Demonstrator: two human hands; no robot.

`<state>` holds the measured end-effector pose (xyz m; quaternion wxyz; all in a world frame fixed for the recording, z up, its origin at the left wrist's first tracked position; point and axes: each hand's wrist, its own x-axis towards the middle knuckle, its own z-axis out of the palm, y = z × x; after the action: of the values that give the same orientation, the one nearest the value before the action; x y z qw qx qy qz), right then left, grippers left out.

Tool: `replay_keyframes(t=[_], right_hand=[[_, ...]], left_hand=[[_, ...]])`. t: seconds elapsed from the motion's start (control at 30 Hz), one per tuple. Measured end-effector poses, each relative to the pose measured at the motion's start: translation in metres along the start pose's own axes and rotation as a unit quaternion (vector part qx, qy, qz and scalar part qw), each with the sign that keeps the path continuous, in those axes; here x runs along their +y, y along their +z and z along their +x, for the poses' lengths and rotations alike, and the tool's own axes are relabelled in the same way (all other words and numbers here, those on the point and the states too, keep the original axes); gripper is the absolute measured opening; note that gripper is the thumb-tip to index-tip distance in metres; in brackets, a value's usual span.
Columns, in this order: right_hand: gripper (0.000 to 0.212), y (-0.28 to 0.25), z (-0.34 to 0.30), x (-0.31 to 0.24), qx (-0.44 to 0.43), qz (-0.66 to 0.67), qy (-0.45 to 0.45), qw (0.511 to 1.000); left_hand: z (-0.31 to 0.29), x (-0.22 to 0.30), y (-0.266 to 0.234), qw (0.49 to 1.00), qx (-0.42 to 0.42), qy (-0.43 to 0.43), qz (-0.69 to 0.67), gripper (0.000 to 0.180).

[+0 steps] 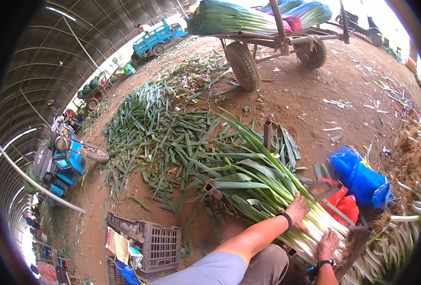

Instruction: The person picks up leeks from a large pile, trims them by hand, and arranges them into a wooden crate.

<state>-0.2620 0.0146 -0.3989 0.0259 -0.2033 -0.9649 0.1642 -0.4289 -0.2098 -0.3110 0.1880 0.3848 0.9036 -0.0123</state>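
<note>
A thick bundle of long green onions (267, 190) lies slantwise in a metal rack (333, 191), leaves toward the far left and roots toward the near right. My left hand (298, 213) rests across the pale stalks with its fingers spread; a black band circles that wrist. Nearer the roots, my right hand (327, 246) lies on the white ends, fingers stretched out, a dark watch at its wrist. Neither hand is closed round a stalk. The underside of the bundle and part of the rack are hidden.
Cut green leaves (158, 137) cover the ground ahead. A loaded cart (267, 38) stands beyond. Blue netting (360, 178) and a red bag (346, 204) lie right of the rack; more onions (386, 251) are piled at near right. A plastic crate (160, 249) sits left, past it a blue three-wheeler (68, 164).
</note>
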Motion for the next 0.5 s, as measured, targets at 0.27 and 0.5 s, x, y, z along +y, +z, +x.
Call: replay_keyframes(t=[0.27, 0.5], right_hand=[[0.040, 0.001, 0.001, 0.007, -0.052, 0.043, -0.004, 0.998], [0.063, -0.111, 0.073, 0.077, -0.256, 0.330, -0.009, 0.908]], left_hand=[[-0.015, -0.002, -0.013, 1.000, 0.004, 0.002, -0.015, 0.123], [0.012, 0.026, 0.000, 0.979, -0.047, -0.051, -0.191, 0.130]])
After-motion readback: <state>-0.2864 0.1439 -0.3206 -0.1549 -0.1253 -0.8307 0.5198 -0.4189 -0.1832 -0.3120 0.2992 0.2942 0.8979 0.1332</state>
